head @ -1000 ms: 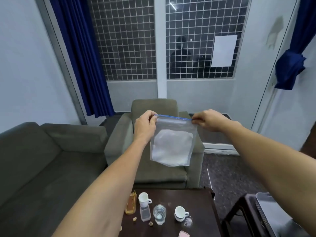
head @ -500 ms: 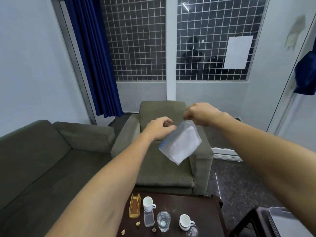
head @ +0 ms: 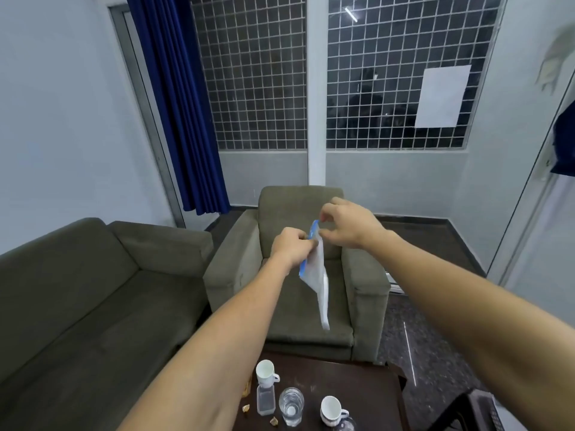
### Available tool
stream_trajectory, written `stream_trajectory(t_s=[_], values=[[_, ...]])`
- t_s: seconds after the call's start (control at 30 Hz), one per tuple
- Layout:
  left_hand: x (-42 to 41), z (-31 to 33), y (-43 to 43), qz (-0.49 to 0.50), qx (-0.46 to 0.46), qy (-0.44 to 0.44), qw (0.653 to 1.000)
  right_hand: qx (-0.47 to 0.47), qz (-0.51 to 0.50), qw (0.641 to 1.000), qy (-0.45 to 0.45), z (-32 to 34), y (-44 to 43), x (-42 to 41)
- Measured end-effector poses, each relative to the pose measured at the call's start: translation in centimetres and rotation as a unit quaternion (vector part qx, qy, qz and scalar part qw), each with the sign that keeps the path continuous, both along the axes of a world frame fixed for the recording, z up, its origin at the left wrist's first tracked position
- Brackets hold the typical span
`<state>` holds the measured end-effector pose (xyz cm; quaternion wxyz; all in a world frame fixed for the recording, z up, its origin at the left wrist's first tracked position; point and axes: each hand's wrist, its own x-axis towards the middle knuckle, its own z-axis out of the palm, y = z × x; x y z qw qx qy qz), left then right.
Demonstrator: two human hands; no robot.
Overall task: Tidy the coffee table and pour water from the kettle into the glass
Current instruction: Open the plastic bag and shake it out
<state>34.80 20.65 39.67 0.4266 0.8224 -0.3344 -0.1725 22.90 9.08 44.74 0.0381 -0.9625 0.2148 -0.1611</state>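
Plastic zip bag (head: 319,275) hangs edge-on, both hands pinching its blue top: left hand (head: 291,245), right hand (head: 348,225).

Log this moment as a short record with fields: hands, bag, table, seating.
Hands: left hand grips the blue seal of a clear plastic zip bag; right hand pinches its top end
Bag: hangs down, held up in front of the olive fabric armchair
Table: dark wooden coffee table bears a white ceramic cup behind a small clear plastic box, a clear drinking glass, a second white cup, tan scraps
Seating: olive fabric sofa left of the armchair
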Motion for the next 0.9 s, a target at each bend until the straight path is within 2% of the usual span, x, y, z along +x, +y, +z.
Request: stream_trajectory(t_s=[0.1,0.2,0.3,0.43,0.57,0.73,0.9], values=[[-0.8,-0.8,-0.2,0.064,-0.033,0.062,0.995,0.165,-0.006,0.986,-0.019,-1.2,1.0,0.2],[-1.0,-1.0,0.1,0.096,-0.055,0.123,0.986,0.344,0.004,0.938,-0.029,-2.0,2.0,0.5],[-0.6,-1.2,0.5,0.118,-0.070,0.192,0.972,0.437,-0.002,0.899,-0.007,-2.4,2.4,0.6],[0.3,-1.5,1.0,0.140,-0.111,0.271,0.946,0.432,-0.037,0.901,-0.017,-2.8,2.8,1.4],[1.5,-1.8,1.6,0.121,-0.124,0.275,0.946,0.408,-0.070,0.910,-0.008,-3.4,3.3,2.3],[2.5,-1.7,2.1,0.081,-0.096,0.272,0.954,0.373,-0.109,0.921,-0.006,-4.1,4.8,4.1],[3.9,-2.5,3.4,0.022,-0.106,0.275,0.955,0.349,-0.162,0.921,-0.066,-4.5,4.9,4.6]])
